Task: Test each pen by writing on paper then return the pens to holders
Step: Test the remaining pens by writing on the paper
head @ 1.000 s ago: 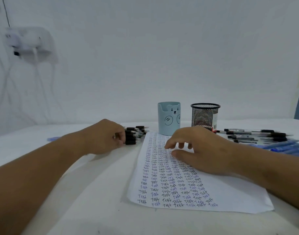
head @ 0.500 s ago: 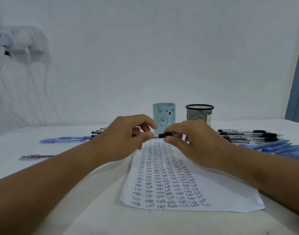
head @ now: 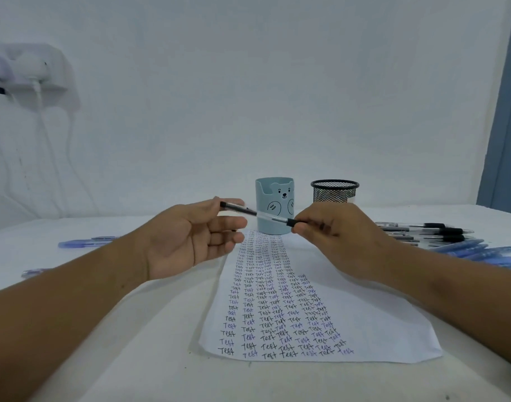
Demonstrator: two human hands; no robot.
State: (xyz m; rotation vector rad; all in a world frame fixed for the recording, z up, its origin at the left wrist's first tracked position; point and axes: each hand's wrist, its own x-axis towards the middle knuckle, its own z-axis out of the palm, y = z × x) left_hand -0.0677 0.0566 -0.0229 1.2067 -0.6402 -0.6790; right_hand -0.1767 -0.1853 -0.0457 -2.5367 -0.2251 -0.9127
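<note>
Right hand [head: 335,239] pinching the pen [head: 257,212] at its grip end, left hand [head: 190,236] open under its far end, pen held above the paper [head: 364,323], before the bear holder [head: 274,208] and mesh holder [head: 334,191]

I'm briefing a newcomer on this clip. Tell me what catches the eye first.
First, the black pen held in the air between both hands: the right hand pinches one end and the left hand lies open under the other. Below lies the paper filled with rows of "Test". Behind stand a blue bear holder and a black mesh holder.
</note>
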